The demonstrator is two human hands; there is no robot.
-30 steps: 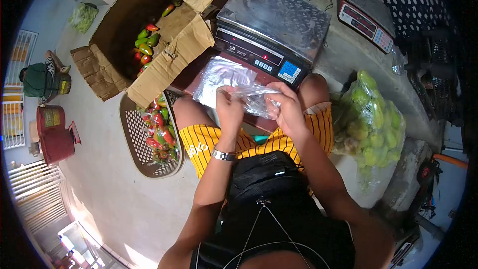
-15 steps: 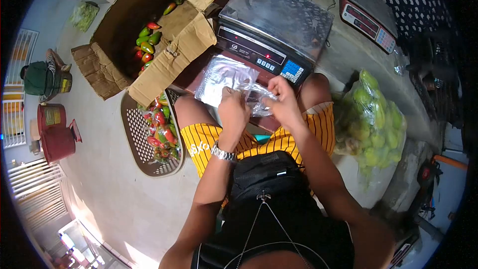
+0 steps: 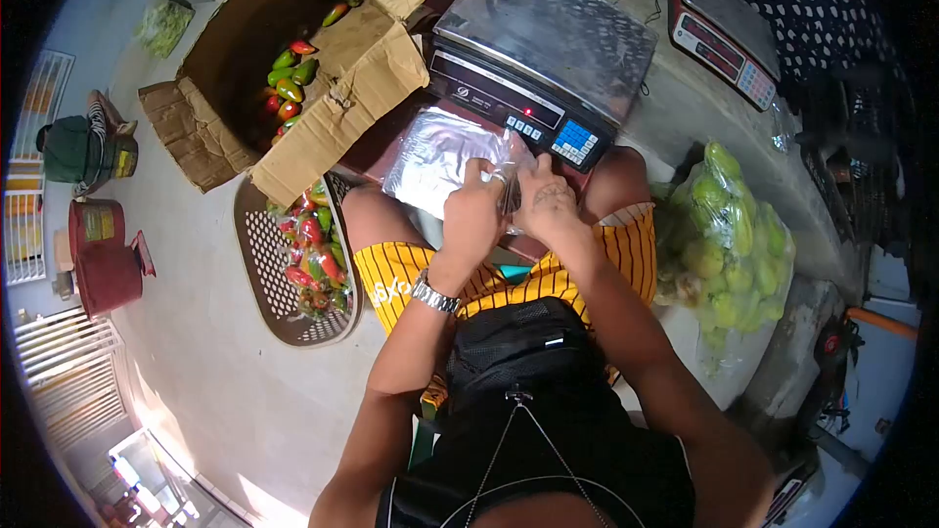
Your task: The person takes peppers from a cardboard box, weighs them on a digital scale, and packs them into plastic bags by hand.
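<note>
My left hand [image 3: 473, 213] and my right hand [image 3: 548, 200] are close together above my lap, fingers bent and closed on a clear plastic bag [image 3: 511, 176] that shows between them. Under and left of my hands, a stack of clear plastic bags [image 3: 430, 158] lies on a dark red surface. Just beyond stands a digital scale [image 3: 548, 39] with a bare metal plate and a lit red digit. An open cardboard box [image 3: 337, 127] at the upper left holds red and green peppers [image 3: 290, 90].
Left of my knee, a plastic basket [image 3: 264, 264] holds bagged peppers [image 3: 318, 264]. A large bag of green vegetables [image 3: 729, 244] lies at the right. A second scale [image 3: 724, 29] stands at the upper right. Red containers [image 3: 98, 259] and a person in green [image 3: 73, 149] are at the far left.
My hands have drawn together, and the clear bag stretched between them earlier is now bunched at my fingers. My right hand has turned so its back shows.
</note>
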